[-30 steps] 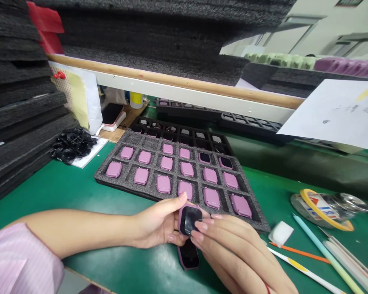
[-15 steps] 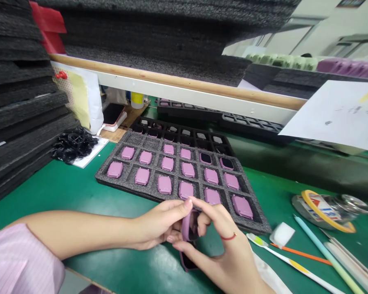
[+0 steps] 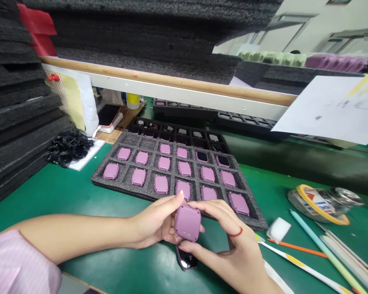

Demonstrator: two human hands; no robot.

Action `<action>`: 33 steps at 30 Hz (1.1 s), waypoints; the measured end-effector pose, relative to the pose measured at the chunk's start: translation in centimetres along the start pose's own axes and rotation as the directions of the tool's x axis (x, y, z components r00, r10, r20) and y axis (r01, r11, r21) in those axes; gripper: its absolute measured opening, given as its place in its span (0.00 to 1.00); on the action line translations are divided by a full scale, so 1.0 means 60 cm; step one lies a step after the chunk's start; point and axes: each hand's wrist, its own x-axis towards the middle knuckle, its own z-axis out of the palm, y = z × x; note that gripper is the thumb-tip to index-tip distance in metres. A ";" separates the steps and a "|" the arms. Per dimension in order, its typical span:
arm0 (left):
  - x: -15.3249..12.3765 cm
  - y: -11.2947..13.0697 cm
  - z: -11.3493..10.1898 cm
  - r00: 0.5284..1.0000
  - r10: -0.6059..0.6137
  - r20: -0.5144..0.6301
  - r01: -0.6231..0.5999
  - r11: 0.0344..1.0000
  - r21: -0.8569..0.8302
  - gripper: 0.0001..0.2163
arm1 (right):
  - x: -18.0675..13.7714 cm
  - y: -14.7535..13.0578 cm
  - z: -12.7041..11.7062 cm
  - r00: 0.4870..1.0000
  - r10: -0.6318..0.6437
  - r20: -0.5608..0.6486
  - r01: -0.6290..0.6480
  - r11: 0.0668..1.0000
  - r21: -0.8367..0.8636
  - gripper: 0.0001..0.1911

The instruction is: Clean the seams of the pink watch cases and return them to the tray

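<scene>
Between my two hands is a purple smartwatch case (image 3: 187, 223), its plain back turned up toward me. My left hand (image 3: 156, 222) grips it from the left side, thumb near the top corner. On the other side my right hand (image 3: 230, 241) closes round it, index finger at the top edge and thumb at the bottom. A second watch case (image 3: 187, 259) with a glossy black screen lies on the green table just below, partly covered by my right thumb. Beyond the hands sits a grey foam tray (image 3: 102, 179) with several purple watch cases in its compartments.
To the right stand a glass bottle (image 3: 313, 204) with a yellow ring, a white block (image 3: 278, 230), a toothbrush (image 3: 303, 265) and a light-blue pen-like stick (image 3: 322, 245). Black rings (image 3: 69, 148) lie in a heap at left. A wood-edged shelf (image 3: 171, 83) crosses above the tray.
The watch case in my hands has turned from edge-on, with its dark screen partly showing, to back facing me. My view has shifted slightly.
</scene>
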 end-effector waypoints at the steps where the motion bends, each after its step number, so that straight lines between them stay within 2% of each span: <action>1: 0.000 0.001 0.000 1.000 -0.001 0.008 0.001 1.000 -0.003 0.28 | 0.000 0.002 0.001 1.000 -0.001 0.001 0.001 1.000 0.002 0.25; 7: -0.002 0.003 0.004 1.000 -0.003 -0.028 0.002 0.999 -0.034 0.28 | -0.001 0.003 0.008 1.000 -0.005 0.001 0.005 1.000 0.002 0.26; 10: 0.004 -0.002 -0.001 0.999 0.000 -0.042 0.000 1.000 0.011 0.28 | 0.000 0.009 0.008 1.000 0.000 -0.021 0.000 1.000 -0.025 0.24; 13: 0.018 -0.009 -0.010 0.996 0.069 -0.056 -0.058 0.981 0.185 0.29 | 0.017 0.034 0.013 0.984 0.157 -0.086 -0.157 0.988 -0.004 0.19; 16: 0.030 -0.016 -0.017 0.993 0.119 0.016 -0.116 0.927 0.356 0.28 | 0.063 0.069 0.037 0.947 0.308 -0.091 -0.304 0.951 0.055 0.17; 20: 0.032 -0.019 -0.022 0.991 0.111 0.077 -0.134 0.889 0.438 0.27 | 0.162 0.098 0.102 0.943 0.332 -0.003 -0.332 0.943 -0.021 0.21; 25: 0.034 -0.016 -0.035 0.988 0.053 0.148 -0.121 0.857 0.501 0.25 | 0.266 0.107 0.188 0.949 0.288 0.129 -0.260 0.945 -0.198 0.18; 29: 0.036 -0.014 -0.038 0.985 0.041 0.165 -0.123 0.839 0.530 0.28 | 0.274 0.108 0.210 0.928 0.273 0.254 -0.200 0.939 -0.279 0.19; 33: 0.029 -0.011 -0.033 0.988 0.092 0.124 -0.145 0.822 0.551 0.29 | 0.230 0.099 0.177 0.906 0.234 0.354 -0.148 0.956 -0.254 0.20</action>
